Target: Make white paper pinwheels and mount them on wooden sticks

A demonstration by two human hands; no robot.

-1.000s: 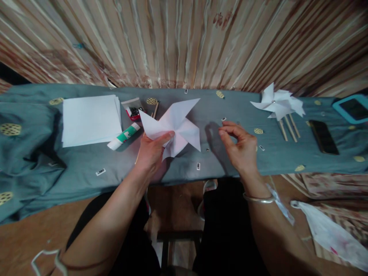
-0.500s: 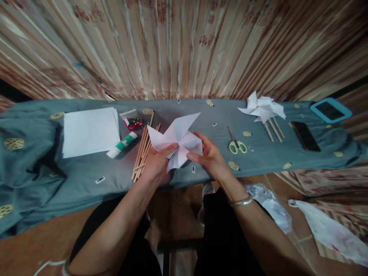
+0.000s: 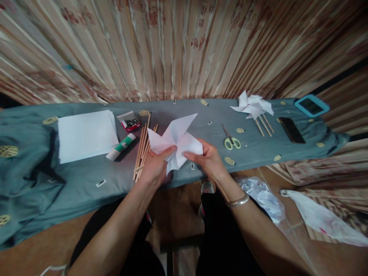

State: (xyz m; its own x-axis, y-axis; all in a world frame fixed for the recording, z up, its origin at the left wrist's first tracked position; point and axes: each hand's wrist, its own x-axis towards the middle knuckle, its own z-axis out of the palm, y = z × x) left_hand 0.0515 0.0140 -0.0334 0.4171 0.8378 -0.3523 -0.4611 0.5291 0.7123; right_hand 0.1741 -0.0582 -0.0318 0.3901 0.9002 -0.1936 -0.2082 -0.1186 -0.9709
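Note:
A white paper pinwheel (image 3: 176, 134) with folded blades is held up between both hands, above the cloth. My left hand (image 3: 156, 163) grips its lower left part, the thumb pressed near the centre. My right hand (image 3: 208, 157) closes on the right blade, thumb on the front and fingers behind it. Just left of the pinwheel lie several wooden sticks (image 3: 141, 151), partly covered by my left hand. A glue stick (image 3: 121, 147) and an opened red box (image 3: 130, 122) of small metal pins are beside them. Green-handled scissors (image 3: 230, 138) lie to the right.
A stack of white paper (image 3: 86, 136) lies at the left. Farther right are finished-looking pinwheels on sticks (image 3: 253, 105), a dark phone (image 3: 291, 130) and a blue-framed device (image 3: 312, 105). Plastic bags (image 3: 263, 199) rest on the floor. A pleated curtain (image 3: 172, 50) hangs behind the cloth-covered table.
The view has shifted slightly, turning toward the right. Both hands keep hold of the pinwheel; my right thumb has moved a little closer to its centre.

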